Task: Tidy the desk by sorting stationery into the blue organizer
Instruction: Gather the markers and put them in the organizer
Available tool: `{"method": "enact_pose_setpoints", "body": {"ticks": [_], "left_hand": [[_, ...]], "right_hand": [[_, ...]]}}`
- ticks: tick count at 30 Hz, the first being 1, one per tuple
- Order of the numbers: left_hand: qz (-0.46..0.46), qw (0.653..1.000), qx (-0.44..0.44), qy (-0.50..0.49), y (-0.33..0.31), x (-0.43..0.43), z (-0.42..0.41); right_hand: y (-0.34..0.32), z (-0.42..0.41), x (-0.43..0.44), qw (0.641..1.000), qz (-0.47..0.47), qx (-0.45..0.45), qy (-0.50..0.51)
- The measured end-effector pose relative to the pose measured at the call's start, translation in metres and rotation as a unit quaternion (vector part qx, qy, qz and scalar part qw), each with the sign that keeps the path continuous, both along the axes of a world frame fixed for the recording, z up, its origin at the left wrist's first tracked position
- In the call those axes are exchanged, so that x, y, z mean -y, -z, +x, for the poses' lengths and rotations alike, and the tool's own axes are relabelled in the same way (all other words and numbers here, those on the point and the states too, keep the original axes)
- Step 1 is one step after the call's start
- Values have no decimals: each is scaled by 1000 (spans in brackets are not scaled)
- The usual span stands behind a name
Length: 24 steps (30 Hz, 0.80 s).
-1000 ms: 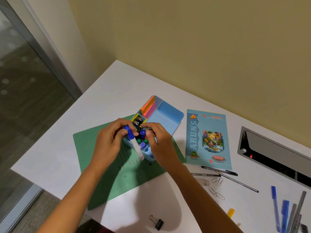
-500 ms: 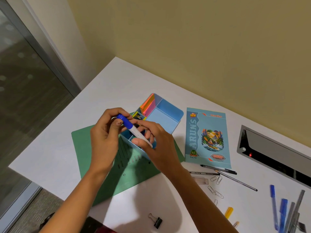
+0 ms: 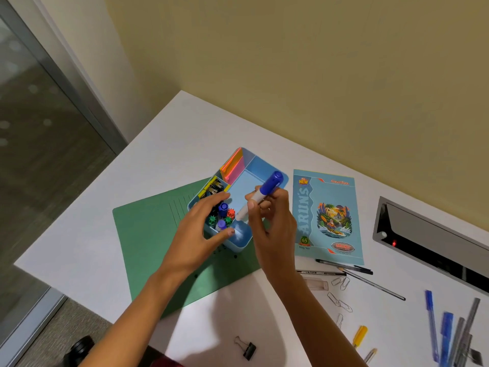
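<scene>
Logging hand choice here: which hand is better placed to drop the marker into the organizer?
Right. The right hand grips the marker, its lower end over the organizer; the left hand rests on it.

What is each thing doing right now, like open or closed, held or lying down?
marker: capped, tilted, held by right hand
blue organizer: on green folder, partly filled
left hand: fingers spread, touching blue organizer
notebook: closed, lying flat
binder clip: loose on desk
pens: loose on desk
</scene>
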<state>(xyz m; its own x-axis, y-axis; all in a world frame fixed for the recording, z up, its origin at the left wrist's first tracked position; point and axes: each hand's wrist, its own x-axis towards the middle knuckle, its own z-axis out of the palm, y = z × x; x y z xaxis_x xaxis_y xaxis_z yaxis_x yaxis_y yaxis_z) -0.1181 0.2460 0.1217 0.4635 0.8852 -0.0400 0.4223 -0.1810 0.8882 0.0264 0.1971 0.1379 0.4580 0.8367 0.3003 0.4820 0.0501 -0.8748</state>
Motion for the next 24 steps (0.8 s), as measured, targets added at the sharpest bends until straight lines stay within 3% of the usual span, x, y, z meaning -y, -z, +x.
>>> {"method": "enact_pose_setpoints", "body": {"ticks": [7,14,24], "left_hand": [[32,999,-14,-1,11,-3,-8],[40,999,-20,31,10,-9,-13],[-11,999,18,29,15,-8,-17]], "right_hand": [[11,-9,10,999,-26,-34,-14],[26,-24,13,990,-79,69,-89],[31,-34,-2,984,-72,151,-60]]}}
